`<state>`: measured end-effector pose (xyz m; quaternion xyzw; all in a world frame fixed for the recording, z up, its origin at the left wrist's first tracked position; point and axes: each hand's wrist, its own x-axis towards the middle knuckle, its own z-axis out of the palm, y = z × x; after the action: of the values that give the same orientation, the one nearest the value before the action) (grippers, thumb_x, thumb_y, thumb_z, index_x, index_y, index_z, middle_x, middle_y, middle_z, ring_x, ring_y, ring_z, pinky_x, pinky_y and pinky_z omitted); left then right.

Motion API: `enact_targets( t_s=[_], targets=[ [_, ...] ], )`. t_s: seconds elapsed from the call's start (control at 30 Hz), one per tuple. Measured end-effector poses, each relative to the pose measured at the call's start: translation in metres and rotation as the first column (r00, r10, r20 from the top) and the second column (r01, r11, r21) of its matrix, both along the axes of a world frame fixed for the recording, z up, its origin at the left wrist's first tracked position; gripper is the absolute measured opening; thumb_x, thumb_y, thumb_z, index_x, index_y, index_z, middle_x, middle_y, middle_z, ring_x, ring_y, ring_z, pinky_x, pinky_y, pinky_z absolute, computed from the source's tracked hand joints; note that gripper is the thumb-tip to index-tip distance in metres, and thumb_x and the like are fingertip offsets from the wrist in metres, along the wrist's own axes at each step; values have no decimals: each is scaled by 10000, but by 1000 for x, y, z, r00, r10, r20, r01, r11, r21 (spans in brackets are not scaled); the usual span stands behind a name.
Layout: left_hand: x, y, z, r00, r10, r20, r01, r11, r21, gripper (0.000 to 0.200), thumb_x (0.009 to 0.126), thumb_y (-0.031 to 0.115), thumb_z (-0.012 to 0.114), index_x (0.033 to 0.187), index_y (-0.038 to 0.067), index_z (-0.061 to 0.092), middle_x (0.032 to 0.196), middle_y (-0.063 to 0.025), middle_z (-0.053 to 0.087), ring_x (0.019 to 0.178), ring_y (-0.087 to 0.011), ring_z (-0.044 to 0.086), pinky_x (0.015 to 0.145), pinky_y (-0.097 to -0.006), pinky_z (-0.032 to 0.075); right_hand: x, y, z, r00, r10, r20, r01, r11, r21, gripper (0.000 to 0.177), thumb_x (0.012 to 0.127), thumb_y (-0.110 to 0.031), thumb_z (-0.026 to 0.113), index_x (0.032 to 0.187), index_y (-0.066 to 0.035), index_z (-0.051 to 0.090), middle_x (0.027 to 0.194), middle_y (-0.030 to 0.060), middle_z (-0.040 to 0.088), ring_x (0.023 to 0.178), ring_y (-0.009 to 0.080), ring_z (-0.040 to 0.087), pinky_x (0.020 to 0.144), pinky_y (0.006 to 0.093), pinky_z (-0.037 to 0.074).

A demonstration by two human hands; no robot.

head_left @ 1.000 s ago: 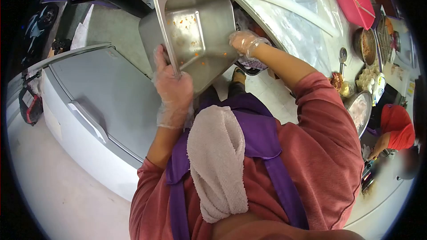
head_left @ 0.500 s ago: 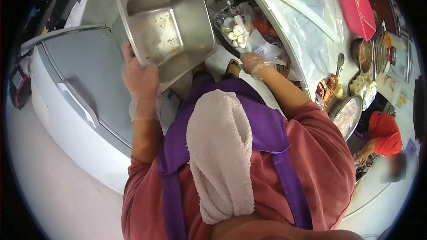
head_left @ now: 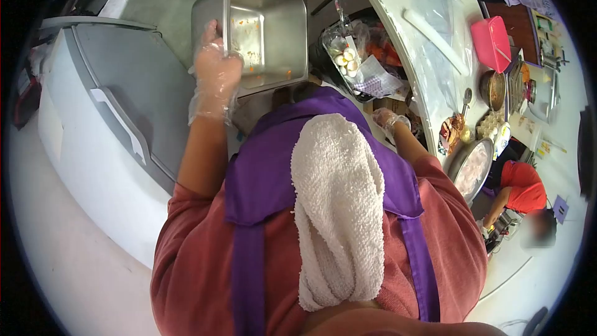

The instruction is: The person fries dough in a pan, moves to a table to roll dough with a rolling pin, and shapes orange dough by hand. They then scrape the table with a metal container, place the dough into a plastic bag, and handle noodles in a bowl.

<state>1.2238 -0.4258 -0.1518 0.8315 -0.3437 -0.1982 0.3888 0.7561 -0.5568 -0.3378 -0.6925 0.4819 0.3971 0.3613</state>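
Observation:
My left hand (head_left: 217, 71), in a clear plastic glove, grips the near left rim of a deep steel food pan (head_left: 283, 31). The pan is tilted, and small orange scraps (head_left: 250, 53) cling to its inside. Beside the white table's edge hangs my right hand (head_left: 388, 119), also gloved, low and close to my apron; its fingers are too small and blurred to make out. Just beyond it stands a dark bin (head_left: 329, 43) with eggshells (head_left: 346, 61), a crumpled paper (head_left: 376, 79) and plastic waste inside.
A grey-topped white chest freezer (head_left: 118, 81) stands on my left. The white table (head_left: 398, 25) on my right bears plastic sheeting, a pink container (head_left: 491, 43), a pan (head_left: 492, 87) and a large bowl (head_left: 471, 168). Another person in red (head_left: 522, 185) works farther right.
My left hand has shifted the steel pan a little right and turned it more upright. My right hand has drawn back from the bin toward my body and the table edge.

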Motion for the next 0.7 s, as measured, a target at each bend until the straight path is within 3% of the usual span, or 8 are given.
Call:
enact_targets(
  t_s=[0.17,0.2,0.27,0.43,0.47,0.53,0.63,0.7],
  targets=[
    [14,4,7,997,-63,50,67,995,-78,363,647,-39,484,975,8,631,1341,-136,389,1170,-244,458,911,-292,386,23,17,45,994,-104,18,105,994,-40,327,809,-238,492,1066,-54,573,986,99,616,869,256,596,732,362,468],
    [15,4,9,996,-72,56,77,993,-88,363,647,-39,484,975,8,631,1341,-136,389,1170,-244,458,911,-292,386,16,15,44,952,261,163,-235,959,-160,316,817,-254,493,1045,-56,588,1014,115,613,935,266,579,806,357,444],
    [19,2,8,994,-61,88,70,992,-102,360,645,-36,485,965,17,641,1317,-136,421,1191,-234,437,914,-291,382,9,8,26,772,588,242,-505,798,-328,310,825,-270,495,1023,-58,603,1041,132,609,1002,276,561,879,353,420],
    [26,2,18,985,-136,107,145,986,-82,278,622,-24,486,868,-63,608,1324,-207,375,1144,-335,449,940,-324,361,57,4,40,995,-16,100,39,973,-230,268,814,-194,486,1019,-55,587,1018,121,595,925,264,586,775,350,479],
    [26,1,21,992,-116,46,119,990,-73,295,621,-25,484,885,-59,612,1325,-207,373,1135,-334,456,930,-319,368,61,3,47,994,-26,105,50,971,-235,268,814,-194,486,1019,-55,587,1018,121,595,925,264,586,775,350,479],
    [27,3,23,994,-104,-9,104,993,-64,313,620,-26,481,901,-54,617,1326,-207,372,1125,-333,464,920,-314,375,64,3,56,909,382,168,-330,904,-271,235,805,-183,475,960,-55,597,978,115,606,927,274,587,768,358,481],
    [31,3,9,954,-184,238,188,982,4,401,634,-26,495,1000,52,639,1273,-145,466,1181,-241,447,923,-294,378,68,6,73,962,261,82,-234,940,-248,234,789,-173,488,966,-69,603,970,119,618,904,287,591,768,360,482],
    [26,6,11,993,-120,14,121,987,-103,446,638,-29,484,1062,36,608,1291,-123,456,1157,-213,474,922,-284,375,56,5,57,975,196,102,-161,946,-283,211,778,-153,494,940,-71,602,933,123,618,885,289,593,751,361,485]
  ],
)
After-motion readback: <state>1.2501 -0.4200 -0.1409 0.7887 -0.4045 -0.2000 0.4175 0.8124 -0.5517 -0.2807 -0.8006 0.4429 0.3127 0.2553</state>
